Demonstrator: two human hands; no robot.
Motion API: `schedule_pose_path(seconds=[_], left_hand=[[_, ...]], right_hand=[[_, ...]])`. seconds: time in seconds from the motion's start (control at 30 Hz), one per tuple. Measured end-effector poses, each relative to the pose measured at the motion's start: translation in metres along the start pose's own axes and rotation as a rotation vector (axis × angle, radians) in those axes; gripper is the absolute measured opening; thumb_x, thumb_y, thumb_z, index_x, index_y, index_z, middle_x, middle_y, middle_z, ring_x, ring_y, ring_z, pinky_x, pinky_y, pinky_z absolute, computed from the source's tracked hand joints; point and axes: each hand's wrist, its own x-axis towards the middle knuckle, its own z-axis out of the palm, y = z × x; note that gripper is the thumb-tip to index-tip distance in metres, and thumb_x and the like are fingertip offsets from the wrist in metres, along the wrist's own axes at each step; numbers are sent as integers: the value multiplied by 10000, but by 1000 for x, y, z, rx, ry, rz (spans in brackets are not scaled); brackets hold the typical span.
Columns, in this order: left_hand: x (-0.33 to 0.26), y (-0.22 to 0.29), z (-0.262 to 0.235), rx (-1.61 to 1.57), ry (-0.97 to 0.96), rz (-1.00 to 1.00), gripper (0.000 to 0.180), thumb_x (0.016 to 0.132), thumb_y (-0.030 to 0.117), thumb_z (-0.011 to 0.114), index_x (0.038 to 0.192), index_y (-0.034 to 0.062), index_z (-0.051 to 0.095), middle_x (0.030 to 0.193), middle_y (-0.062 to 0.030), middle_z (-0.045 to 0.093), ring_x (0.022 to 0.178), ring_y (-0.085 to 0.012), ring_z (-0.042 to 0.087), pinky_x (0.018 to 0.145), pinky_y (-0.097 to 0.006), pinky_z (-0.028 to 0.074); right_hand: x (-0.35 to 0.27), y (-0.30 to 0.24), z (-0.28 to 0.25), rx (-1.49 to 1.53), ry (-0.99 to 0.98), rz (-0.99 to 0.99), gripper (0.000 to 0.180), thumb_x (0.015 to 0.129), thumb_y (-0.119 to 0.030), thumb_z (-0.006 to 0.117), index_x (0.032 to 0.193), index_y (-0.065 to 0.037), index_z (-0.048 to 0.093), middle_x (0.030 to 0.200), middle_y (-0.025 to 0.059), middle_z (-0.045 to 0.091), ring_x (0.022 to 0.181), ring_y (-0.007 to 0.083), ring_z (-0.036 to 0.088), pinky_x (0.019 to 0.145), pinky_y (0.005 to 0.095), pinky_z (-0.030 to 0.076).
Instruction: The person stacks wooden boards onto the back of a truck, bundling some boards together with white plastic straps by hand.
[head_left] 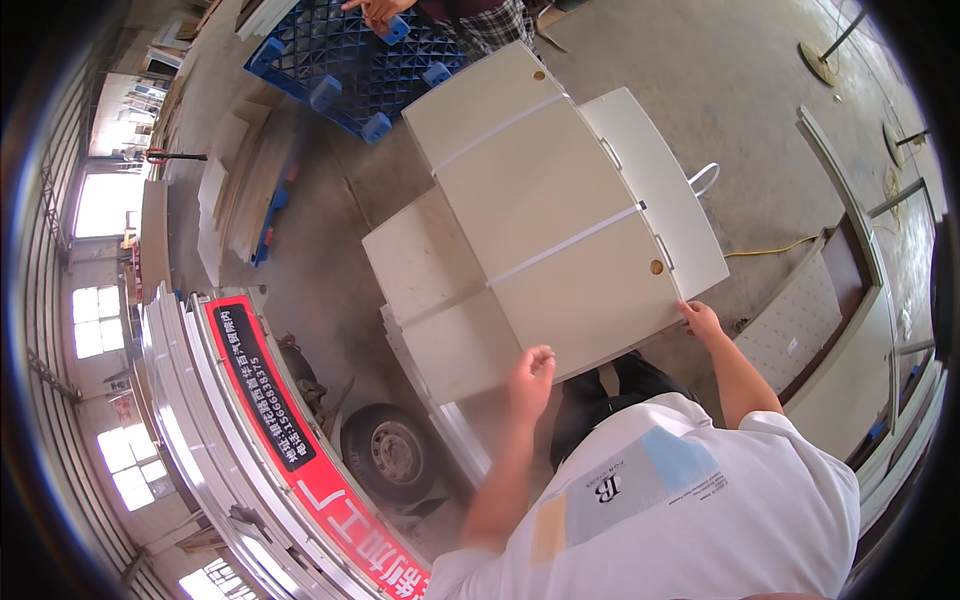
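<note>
Overhead, held flat by its near edge: broad cream-white strapped panel bundle (545,215), two pale bands across it, round holes near its corners, left hand (530,372) curled under the edge, right hand (702,320) gripping the near right corner.

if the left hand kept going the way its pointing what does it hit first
The left hand already touches the near edge of the strapped stack of beige panels, so it would press straight into that, though depth is hard to judge.
</note>
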Motion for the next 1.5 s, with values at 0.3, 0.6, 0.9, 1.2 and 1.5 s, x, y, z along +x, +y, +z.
schedule_pose_path(seconds=[0.3, 0.6, 0.9, 1.2, 1.5], left_hand=[[-56, -86, 28, 218, -211, -115, 314, 929, 251, 683, 1185, 70, 684, 1096, -112, 751, 1004, -229, 720, 893, -347, 553], [-132, -219, 23, 98, -24, -368, 327, 915, 242, 694, 1169, 36, 703, 987, -110, 762, 880, -196, 727, 815, -347, 567], [-145, -243, 56, -217, 42, -466, 285, 941, 229, 681, 1131, 16, 698, 924, -79, 740, 787, -144, 686, 745, -317, 554], [-68, -186, 112, -704, -75, -619, 293, 983, 370, 661, 1178, 151, 665, 1070, 7, 703, 888, -96, 638, 747, -312, 497], [-12, -140, 166, -1000, -144, -663, 528, 898, 594, 711, 1147, 142, 599, 1032, 22, 630, 867, -105, 618, 760, -316, 513]], right_hand=[[20, -16, 10, 68, -176, 137, 968, 844, -776, 610, 1462, -37, 512, 1423, 175, 538, 1228, 354, 586, 873, 481, 579], [30, -21, 4, 72, -254, 154, 971, 829, -791, 611, 1475, -74, 498, 1399, 164, 564, 973, 312, 714, 730, 408, 594], [25, -20, 3, 176, -290, 159, 947, 815, -777, 635, 1483, -122, 491, 1434, 145, 514, 1131, 360, 614, 729, 480, 581], [32, -20, 10, 118, -281, 148, 975, 803, -852, 561, 1443, -118, 505, 1095, 182, 677, 791, 319, 704, 576, 424, 552], [29, -20, 4, 19, -236, 108, 1041, 803, -887, 503, 1428, -55, 509, 1061, 193, 680, 684, 307, 701, 537, 406, 520]])
